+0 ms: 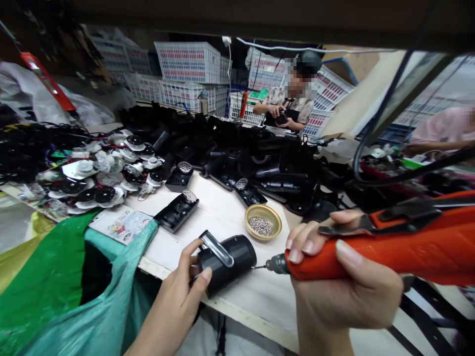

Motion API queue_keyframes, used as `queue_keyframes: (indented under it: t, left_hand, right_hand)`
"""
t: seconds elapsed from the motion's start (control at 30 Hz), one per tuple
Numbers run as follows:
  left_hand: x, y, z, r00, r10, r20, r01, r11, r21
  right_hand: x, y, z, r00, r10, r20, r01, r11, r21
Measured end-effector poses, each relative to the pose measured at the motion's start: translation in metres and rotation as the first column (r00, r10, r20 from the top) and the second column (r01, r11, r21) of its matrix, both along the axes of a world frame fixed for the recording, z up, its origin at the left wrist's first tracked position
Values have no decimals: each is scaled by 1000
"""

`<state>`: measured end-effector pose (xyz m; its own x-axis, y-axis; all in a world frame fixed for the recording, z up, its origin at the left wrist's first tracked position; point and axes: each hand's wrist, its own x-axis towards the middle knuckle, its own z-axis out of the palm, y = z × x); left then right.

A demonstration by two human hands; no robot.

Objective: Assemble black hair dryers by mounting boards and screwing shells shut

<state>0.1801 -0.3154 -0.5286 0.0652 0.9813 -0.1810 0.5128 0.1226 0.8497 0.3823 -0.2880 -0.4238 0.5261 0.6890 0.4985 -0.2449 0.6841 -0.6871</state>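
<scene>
My left hand (185,284) grips a black cylindrical housing (237,254) at its left end, thumb in front and fingers behind. A shiny grey strip-like part (218,248) lies along the top of the housing. My right hand (341,282) is wrapped round an orange electric screwdriver (393,244), held level and pointing left. Its thin bit (261,267) reaches the right end of the housing; whether a screw sits on the tip is too small to tell. Just behind stands a gold bowl (273,216) with many small metal screws (259,226) in it.
Black housing parts (274,170) are heaped across the back. Several motor assemblies (83,170) pile up at left, above a green and teal bag (122,277). A black cable (358,158) hangs at right. Across the table a person (293,101) handles a dark part before stacked crates (189,64).
</scene>
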Motion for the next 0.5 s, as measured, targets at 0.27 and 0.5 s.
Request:
queue_keyframes:
  t: [0.27, 0.5]
  left_hand:
    - [8, -3, -4, 994, -13, -111, 29, 989, 142]
    - [4, 5, -3, 973, -125, -196, 155, 977, 149]
  right_hand:
    - [-8, 2, 2, 999, 49, 1, -49, 999, 21]
    - [-25, 6, 2, 997, 66, -48, -67, 998, -16]
